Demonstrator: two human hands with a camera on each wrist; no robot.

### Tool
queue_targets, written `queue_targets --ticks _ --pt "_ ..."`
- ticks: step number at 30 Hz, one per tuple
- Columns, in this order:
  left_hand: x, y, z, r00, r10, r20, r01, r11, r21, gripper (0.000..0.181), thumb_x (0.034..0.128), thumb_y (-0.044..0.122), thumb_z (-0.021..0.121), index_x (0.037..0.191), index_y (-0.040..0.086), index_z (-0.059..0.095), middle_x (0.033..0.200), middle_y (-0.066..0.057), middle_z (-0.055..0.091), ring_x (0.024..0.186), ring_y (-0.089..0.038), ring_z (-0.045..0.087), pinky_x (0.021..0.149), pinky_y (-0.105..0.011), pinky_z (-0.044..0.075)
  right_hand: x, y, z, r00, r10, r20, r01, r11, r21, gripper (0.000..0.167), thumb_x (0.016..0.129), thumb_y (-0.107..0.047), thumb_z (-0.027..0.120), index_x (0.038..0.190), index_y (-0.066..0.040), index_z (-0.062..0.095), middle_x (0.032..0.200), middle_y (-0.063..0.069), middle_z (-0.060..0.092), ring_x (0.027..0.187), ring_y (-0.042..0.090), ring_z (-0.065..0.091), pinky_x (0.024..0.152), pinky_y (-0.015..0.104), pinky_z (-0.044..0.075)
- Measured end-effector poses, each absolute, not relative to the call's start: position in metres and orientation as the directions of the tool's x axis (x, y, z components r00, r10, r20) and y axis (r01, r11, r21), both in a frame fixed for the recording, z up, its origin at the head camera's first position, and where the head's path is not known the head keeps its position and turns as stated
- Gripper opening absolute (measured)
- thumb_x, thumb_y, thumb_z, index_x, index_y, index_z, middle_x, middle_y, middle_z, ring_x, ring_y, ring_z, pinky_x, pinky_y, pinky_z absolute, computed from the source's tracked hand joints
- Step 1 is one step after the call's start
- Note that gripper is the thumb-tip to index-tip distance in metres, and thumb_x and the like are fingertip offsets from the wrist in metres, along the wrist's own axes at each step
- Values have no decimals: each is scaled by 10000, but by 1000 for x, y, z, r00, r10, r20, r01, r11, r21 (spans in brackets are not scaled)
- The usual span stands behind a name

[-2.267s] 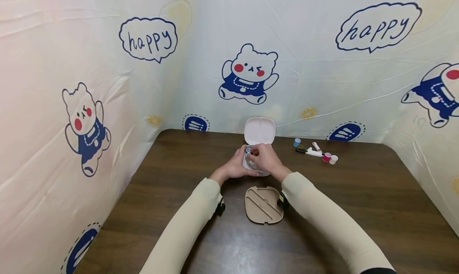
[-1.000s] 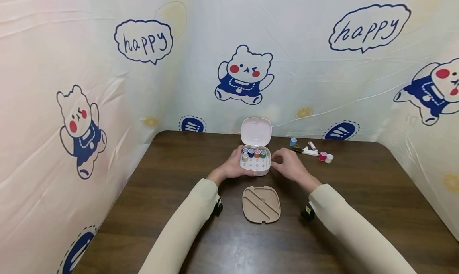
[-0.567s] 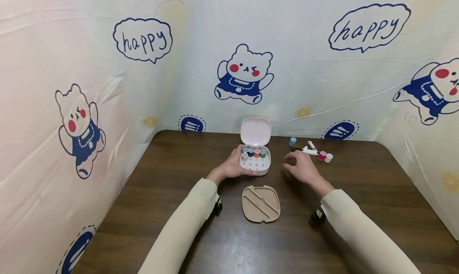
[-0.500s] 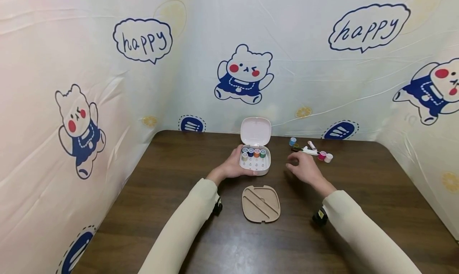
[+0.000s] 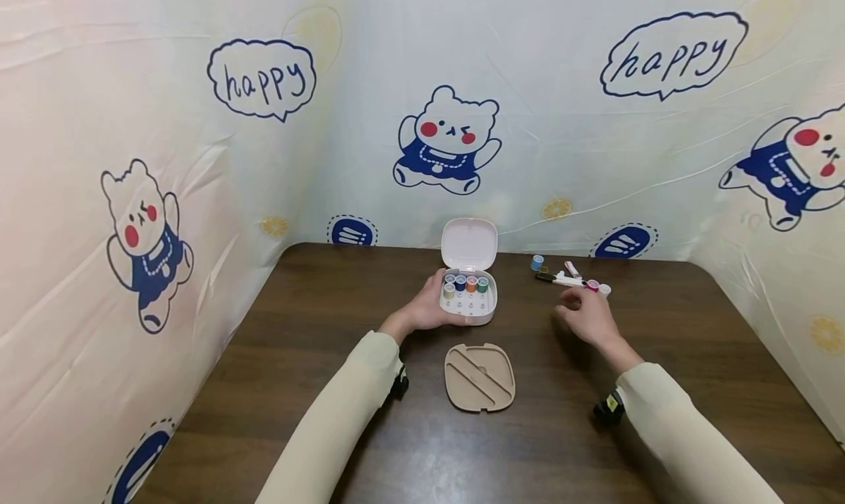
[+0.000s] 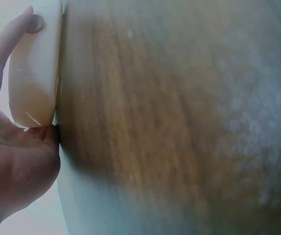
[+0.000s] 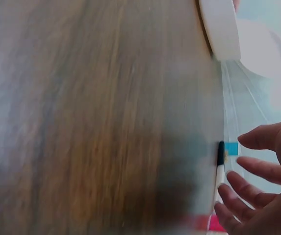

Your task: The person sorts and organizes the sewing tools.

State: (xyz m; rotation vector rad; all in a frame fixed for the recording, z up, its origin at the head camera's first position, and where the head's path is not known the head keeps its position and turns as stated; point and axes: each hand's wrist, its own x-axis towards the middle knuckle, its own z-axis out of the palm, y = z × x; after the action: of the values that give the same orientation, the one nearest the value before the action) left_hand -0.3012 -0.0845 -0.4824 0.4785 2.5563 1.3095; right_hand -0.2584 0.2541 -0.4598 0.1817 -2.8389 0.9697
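A white sewing-kit box (image 5: 487,318) stands with its lid (image 5: 469,244) raised at the back of the table. Inside, several thread spools (image 5: 472,285) sit on pegs in the back row, with a pale one in front at the left. My left hand (image 5: 428,304) grips the box's left side, thumb along its front wall; the left wrist view shows the thumb on the box wall (image 6: 32,83). Over the table to the right of the box hovers my right hand (image 5: 587,319), holding nothing. Its fingers are spread and loosely bent in the right wrist view, close to the loose spools.
Loose at the back right are a blue spool (image 5: 538,263), a pink spool (image 5: 592,286), a white spool (image 5: 604,290), a black-and-white pen-like tool (image 5: 561,279) and a small white item (image 5: 572,270). A beige grooved tray (image 5: 462,394) lies in front of the box.
My right hand has withdrawn from over the box and moved right, toward the loose spools. A pale spool now shows in the box's second row. The left hand keeps holding the box.
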Motion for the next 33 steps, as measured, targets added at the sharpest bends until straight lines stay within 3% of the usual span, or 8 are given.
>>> queue_targets --ticks 12,18,26,29,33 --pt "-302 -84 -481 -920 389 -54 184 546 817 1190 723 369 937 1594 114 167 1505 -163 340 1338 -288 407 1144 -450 333 -252 283 -462 -978 190 81 81 715 -694 490 934 -120 675 1308 128 479 1267 364 567 1158 493 524 1031 574 380" --pt "-301 -84 -483 -918 393 -52 190 551 812 1170 733 383 923 1587 107 171 1492 -161 345 1323 -276 411 1131 -447 342 -255 292 -464 -946 318 66 166 647 -744 574 920 -126 664 1346 154 400 1254 366 502 1147 486 474 1020 557 365" --pt "-311 -86 -495 -916 395 -69 175 550 817 1197 699 439 935 1582 162 176 1489 -132 344 1318 -259 409 1128 -443 341 -267 302 -468 -911 412 -4 244 532 -811 583 981 -166 635 1422 121 382 1346 334 487 1216 437 477 1008 512 407" --pt "-317 -86 -501 -912 403 -74 176 546 819 1212 677 451 947 1575 179 180 1478 -115 350 1308 -245 412 1122 -433 344 -271 304 -469 -905 425 -21 259 509 -821 579 990 -165 629 1450 100 397 1386 316 501 1260 408 484 962 430 441" --pt "-319 -87 -503 -912 403 -73 172 538 825 1229 659 443 957 1574 171 183 1473 -126 351 1304 -259 415 1121 -447 345 -276 305 -471 -902 431 -3 242 500 -832 518 988 -152 635 1423 79 476 1360 270 564 1217 334 540 815 223 440"
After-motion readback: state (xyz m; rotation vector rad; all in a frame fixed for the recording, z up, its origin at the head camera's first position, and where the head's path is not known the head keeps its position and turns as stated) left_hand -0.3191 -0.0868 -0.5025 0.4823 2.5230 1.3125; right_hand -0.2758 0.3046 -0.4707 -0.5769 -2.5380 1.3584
